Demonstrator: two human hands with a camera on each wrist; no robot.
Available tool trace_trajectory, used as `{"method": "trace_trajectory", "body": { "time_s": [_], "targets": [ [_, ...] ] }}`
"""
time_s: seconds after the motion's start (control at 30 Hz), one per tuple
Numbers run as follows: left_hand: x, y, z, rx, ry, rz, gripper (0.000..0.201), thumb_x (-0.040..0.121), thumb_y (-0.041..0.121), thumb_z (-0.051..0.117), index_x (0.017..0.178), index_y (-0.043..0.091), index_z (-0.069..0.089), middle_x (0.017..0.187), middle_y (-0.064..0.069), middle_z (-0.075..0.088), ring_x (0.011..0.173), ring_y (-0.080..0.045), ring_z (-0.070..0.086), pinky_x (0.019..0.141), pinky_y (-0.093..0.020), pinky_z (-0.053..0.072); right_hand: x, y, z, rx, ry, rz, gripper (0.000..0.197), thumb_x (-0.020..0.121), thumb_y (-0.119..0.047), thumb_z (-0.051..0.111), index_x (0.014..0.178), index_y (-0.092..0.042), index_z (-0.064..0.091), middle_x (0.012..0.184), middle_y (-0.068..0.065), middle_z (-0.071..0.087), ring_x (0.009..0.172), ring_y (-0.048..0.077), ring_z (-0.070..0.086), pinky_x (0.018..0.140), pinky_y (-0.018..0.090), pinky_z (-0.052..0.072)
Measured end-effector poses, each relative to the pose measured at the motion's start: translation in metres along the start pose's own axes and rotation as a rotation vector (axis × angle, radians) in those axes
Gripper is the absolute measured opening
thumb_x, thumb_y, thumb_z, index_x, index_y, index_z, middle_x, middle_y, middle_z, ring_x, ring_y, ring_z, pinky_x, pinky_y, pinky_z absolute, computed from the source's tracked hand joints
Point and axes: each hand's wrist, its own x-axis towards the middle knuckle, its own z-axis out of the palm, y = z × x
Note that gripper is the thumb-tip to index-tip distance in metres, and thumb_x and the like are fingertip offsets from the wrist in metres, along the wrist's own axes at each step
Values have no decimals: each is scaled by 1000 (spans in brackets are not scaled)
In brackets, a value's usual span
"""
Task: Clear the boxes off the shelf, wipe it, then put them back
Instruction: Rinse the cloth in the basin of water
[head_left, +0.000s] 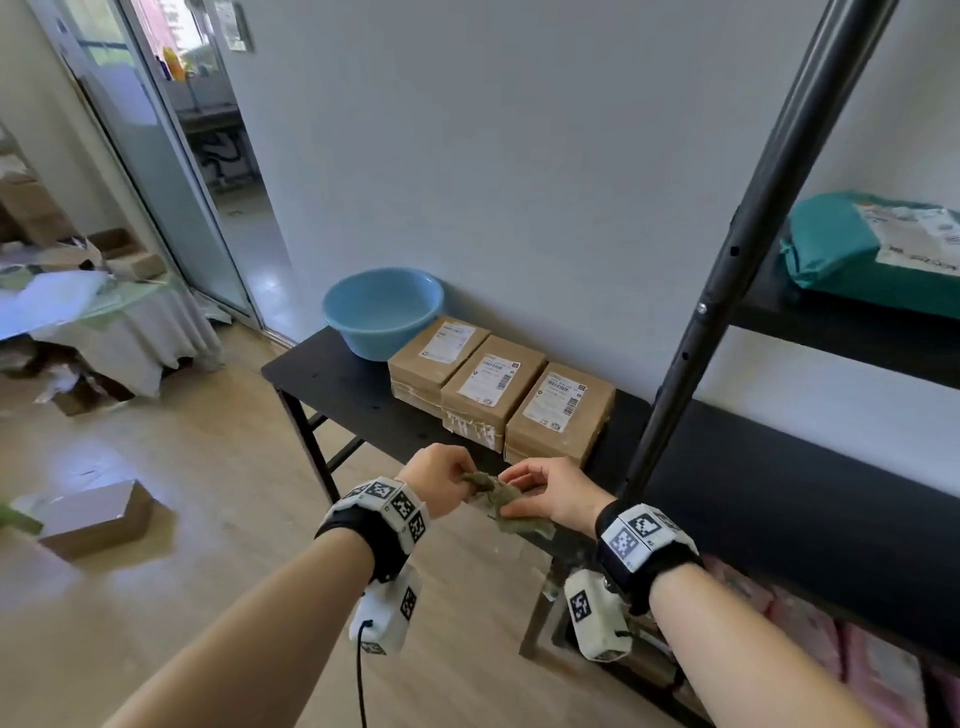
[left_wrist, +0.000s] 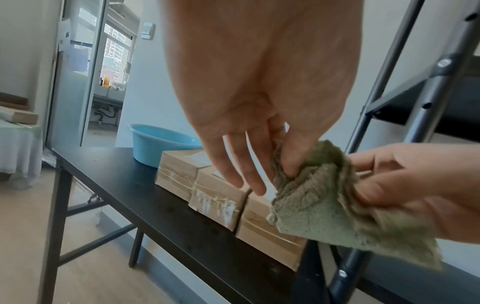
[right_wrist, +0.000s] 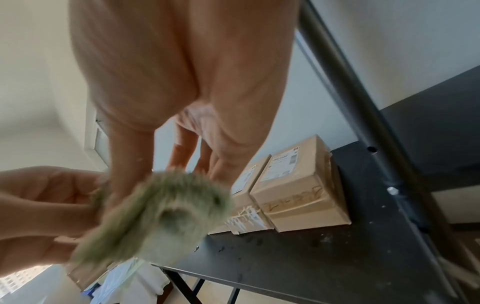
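Head view is showing both hands meeting over the black table's (head_left: 332, 384) front edge, left hand (head_left: 439, 486) and right hand (head_left: 556, 499) each pinching the green rag (head_left: 498, 499) strung between them. Three boxes (head_left: 501, 395) are sitting just behind. Left wrist cam's catching the thumb-and-finger pinch; right wrist's rag is blurry.

Your right wrist view: cloth (right_wrist: 155, 216) is motion-blurred. Box labels (head_left: 491, 381) too small to read. Green parcel (head_left: 878, 249) at 3 o'clock is cut by the frame edge.
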Motion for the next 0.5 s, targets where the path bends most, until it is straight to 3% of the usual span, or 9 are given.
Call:
{"method": "trace_trajectory", "body": {
  "time_s": [0.17, 0.23, 0.4, 0.5],
  "targets": [
    [6, -58, -52, -30, -11, 41, 10, 81, 10, 62, 86, 15, 70, 84, 1, 65, 79, -13, 59, 72, -24, 48, 36, -37, 49, -10, -52, 31, 39, 70, -4, 80, 104, -15, 67, 100, 3, 70, 94, 16, 66, 87, 26, 54],
    [13, -77, -69, -59, -15, 47, 11, 81, 7, 62, 83, 16, 69, 83, 1, 66, 79, -14, 61, 75, -26, 52, 55, -50, 63, -14, -49, 28, 34, 70, -3, 79, 96, -21, 66, 96, 1, 69, 92, 15, 65, 88, 28, 54],
    [45, -118, -106, -145, 15, 32, 20, 80, 2, 60, 79, 21, 63, 85, -4, 70, 81, -19, 67, 75, -33, 57, 111, -73, 77, -117, 47, 37, 24, 75, -19, 78, 97, -16, 69, 98, 4, 71, 93, 18, 66, 88, 31, 54],
    [75, -138, -126, -171, -9, 26, 18, 82, 8, 63, 82, 25, 58, 87, -5, 72, 80, -20, 70, 76, -36, 59, 155, -85, 77, -132, 108, 26, 19, 75, -21, 78, 91, -21, 68, 93, 0, 70, 89, 15, 65, 80, 27, 53]
  ]
}}
